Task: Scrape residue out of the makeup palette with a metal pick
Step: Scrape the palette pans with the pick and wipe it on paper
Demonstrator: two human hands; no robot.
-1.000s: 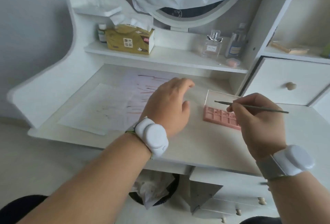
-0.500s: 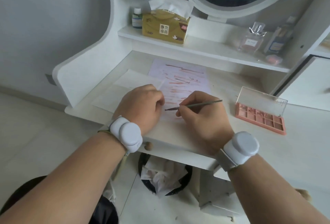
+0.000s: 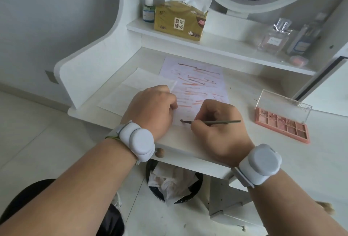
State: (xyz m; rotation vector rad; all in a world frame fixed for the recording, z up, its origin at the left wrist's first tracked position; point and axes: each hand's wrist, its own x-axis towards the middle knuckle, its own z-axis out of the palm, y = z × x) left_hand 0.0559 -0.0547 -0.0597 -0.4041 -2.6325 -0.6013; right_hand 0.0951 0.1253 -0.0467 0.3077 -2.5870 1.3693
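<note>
Palette (image 3: 282, 122) open; pick (image 3: 222, 122) partly hidden in R hand (image 3: 216, 128).

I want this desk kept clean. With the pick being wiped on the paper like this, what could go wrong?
The metal pick carries a dark clump at its tip near the streaked paper's front edge, so residue could land on the desk. The open makeup palette sits by the right hand; a swinging elbow might knock it.

A single head-worn wide-angle camera looks forward and steeply down from above the white counter (image 3: 207, 153), close enough that both forearms fill the lower frame. It faces the shelf (image 3: 216, 44) at the back; the floor (image 3: 28, 132) shows at left, edges bowed.
</note>
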